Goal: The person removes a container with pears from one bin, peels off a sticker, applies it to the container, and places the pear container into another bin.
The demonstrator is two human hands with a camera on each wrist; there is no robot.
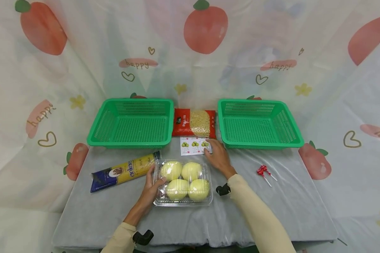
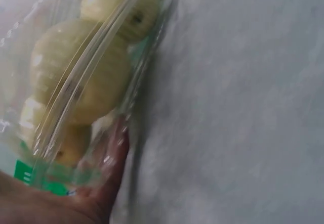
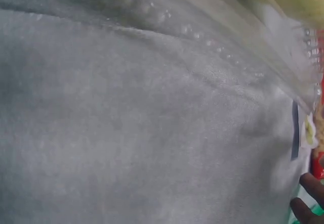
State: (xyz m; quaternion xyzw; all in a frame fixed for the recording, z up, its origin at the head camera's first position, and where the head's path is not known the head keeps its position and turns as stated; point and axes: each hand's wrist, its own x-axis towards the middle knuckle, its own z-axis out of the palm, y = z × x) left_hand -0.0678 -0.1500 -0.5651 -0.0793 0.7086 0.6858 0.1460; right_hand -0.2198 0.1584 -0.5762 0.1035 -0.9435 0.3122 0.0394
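A clear plastic box [image 1: 183, 202] with several pale yellow-green round fruits [image 1: 191, 171] inside sits at the middle of the table. My left hand [image 1: 150, 189] grips its left side, thumb over the lid; in the left wrist view the fingers [image 2: 117, 153] show along the box's wall. Behind the box lies a small white card [image 1: 193, 150] printed with green fruit pictures. Over the card's right end, my right hand [image 1: 219, 157] has its thumb and a finger spread apart, touching it. In the right wrist view only fingertips [image 3: 302, 211] appear at the lower right.
Two green baskets [image 1: 130, 144] [image 1: 263, 144] stand at the back, with a red pasta bag [image 1: 181, 123] between them. A blue-and-yellow ankara packet [image 1: 125, 172] lies left of the box. Red-wrapped lollipops [image 1: 263, 170] lie to the right on the grey cloth [image 1: 291, 211].
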